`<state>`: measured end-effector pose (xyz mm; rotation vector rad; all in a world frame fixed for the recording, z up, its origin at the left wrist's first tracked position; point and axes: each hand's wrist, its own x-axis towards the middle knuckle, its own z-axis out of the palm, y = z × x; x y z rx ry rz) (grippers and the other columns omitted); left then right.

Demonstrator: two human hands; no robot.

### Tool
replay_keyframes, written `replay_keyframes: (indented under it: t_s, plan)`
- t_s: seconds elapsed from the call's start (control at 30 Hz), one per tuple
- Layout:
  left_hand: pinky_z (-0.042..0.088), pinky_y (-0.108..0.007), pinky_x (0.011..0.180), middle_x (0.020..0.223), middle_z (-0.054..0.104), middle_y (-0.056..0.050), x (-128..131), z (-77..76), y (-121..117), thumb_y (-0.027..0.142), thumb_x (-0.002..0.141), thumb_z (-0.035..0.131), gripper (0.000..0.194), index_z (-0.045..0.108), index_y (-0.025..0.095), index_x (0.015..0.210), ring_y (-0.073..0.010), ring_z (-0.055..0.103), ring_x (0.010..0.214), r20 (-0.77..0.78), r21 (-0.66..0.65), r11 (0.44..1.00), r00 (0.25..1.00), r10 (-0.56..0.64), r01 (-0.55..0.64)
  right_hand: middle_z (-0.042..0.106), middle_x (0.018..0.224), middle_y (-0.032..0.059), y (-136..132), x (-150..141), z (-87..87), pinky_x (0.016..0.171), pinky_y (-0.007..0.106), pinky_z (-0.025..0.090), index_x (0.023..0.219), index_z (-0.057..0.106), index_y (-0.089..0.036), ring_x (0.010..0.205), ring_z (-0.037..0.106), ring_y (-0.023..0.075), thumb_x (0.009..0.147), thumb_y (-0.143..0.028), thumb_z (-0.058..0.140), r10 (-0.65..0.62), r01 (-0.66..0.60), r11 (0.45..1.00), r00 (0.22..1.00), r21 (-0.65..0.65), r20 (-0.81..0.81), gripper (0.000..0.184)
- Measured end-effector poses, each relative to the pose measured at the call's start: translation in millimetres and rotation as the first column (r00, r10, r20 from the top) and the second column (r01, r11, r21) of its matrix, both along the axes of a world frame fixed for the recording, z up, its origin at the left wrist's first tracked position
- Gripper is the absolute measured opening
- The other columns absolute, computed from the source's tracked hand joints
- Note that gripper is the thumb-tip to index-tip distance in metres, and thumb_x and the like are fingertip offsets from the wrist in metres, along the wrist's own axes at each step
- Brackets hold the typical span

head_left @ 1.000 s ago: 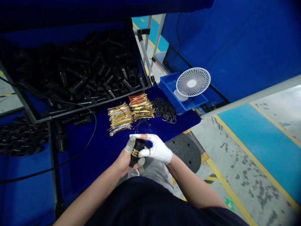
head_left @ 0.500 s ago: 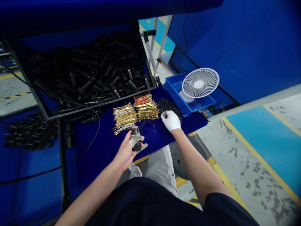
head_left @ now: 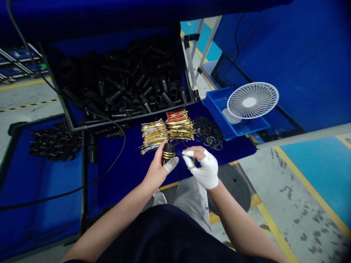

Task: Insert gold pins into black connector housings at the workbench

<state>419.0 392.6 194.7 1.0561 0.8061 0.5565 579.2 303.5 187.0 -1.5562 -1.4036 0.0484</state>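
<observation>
Our left hand [head_left: 155, 173] grips a ribbed black cylinder [head_left: 169, 148] with shiny gold bands above the smooth blue desk [head_left: 124, 179]; our right hand [head_left: 207, 171], in white cloth, pinches a seemingly thin, dark ring [head_left: 179, 153] beside it. The slim ring could slip from bulky fabric—or snag on the ridges.

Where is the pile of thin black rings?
In the head view, right of centre, the black rings lie between the golden wire bundles and the blue plastic tray.
</observation>
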Motion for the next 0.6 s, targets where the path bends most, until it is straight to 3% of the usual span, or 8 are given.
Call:
replay_keyframes:
  t_s: [0.1, 0.3, 0.37, 0.43, 0.53, 0.6]
  plan:
    - [0.027, -0.042, 0.122, 0.162, 0.035, -0.005, -3, -1.6, 0, 0.035, 0.083, 0.077, 0.078, 0.040, 0.029, 0.151, -0.0292, 0.033, 0.148, -0.016, 0.142, 0.987, 0.997, -0.073, 0.075, 0.073, 0.094, 0.0047, -1, -8, -2.4, 0.074, 0.033, 0.055, 0.105, 0.065, -0.026, 0.084, 0.069, 0.0181, 0.087, -0.012, 0.066, 0.042, -0.042, 0.999, 0.996, 0.009, 0.075, 0.022]
    - [0.032, -0.042, 0.119, 0.160, 0.038, -0.007, -5, 1.4, 4, 0.035, 0.082, 0.077, 0.075, 0.044, 0.028, 0.149, -0.0303, 0.037, 0.145, -0.020, 0.164, 0.984, 0.998, -0.068, 0.070, 0.073, 0.095, 0.0049, -1, -5, -7.6, 0.075, 0.032, 0.052, 0.103, 0.067, -0.025, 0.085, 0.069, 0.0184, 0.089, -0.014, 0.064, 0.102, -0.091, 0.993, 0.984, -0.077, 0.149, 0.018]
    - [0.040, -0.040, 0.113, 0.155, 0.046, -0.006, -5, 7.3, 5, 0.034, 0.081, 0.078, 0.068, 0.053, 0.028, 0.144, -0.0315, 0.042, 0.141, -0.025, 0.141, 0.988, 0.998, -0.057, 0.060, 0.072, 0.093, 0.0053, 1, -7, -7.3, 0.077, 0.033, 0.052, 0.098, 0.067, -0.024, 0.085, 0.068, 0.0196, 0.091, -0.020, 0.064, 0.064, -0.057, 0.986, 0.997, -0.154, 0.042, 0.009]
    - [0.050, -0.035, 0.100, 0.150, 0.051, -0.007, -6, 14.1, 6, 0.033, 0.080, 0.078, 0.061, 0.060, 0.028, 0.138, -0.0320, 0.051, 0.133, -0.014, 0.107, 0.992, 0.998, -0.067, 0.068, 0.071, 0.093, 0.0052, 3, -10, -6.1, 0.081, 0.035, 0.053, 0.097, 0.066, -0.024, 0.088, 0.067, 0.0213, 0.089, -0.028, 0.067, -0.004, -0.038, 0.969, 0.985, -0.242, -0.171, 0.008]
    - [0.055, -0.029, 0.073, 0.142, 0.058, -0.010, -8, 22.3, 7, 0.033, 0.081, 0.076, 0.060, 0.060, 0.028, 0.139, -0.0248, 0.066, 0.097, 0.016, 0.058, 0.983, 0.984, -0.177, 0.175, 0.072, 0.102, 0.0048, 6, -13, -3.6, 0.082, 0.037, 0.055, 0.113, 0.065, -0.023, 0.089, 0.068, 0.0225, 0.086, -0.038, 0.069, -0.019, -0.179, 0.926, 0.858, -0.334, -0.512, 0.031]
    - [0.054, -0.028, 0.064, 0.134, 0.062, -0.011, -10, 25.9, 7, 0.034, 0.085, 0.072, 0.061, 0.057, 0.028, 0.143, -0.0181, 0.064, 0.075, 0.008, 0.057, 0.964, 0.965, -0.261, 0.261, 0.072, 0.107, 0.0051, 5, -16, -2.4, 0.080, 0.037, 0.056, 0.122, 0.064, -0.023, 0.088, 0.068, 0.0223, 0.084, -0.042, 0.071, 0.005, -0.293, 0.895, 0.761, -0.337, -0.648, 0.043]
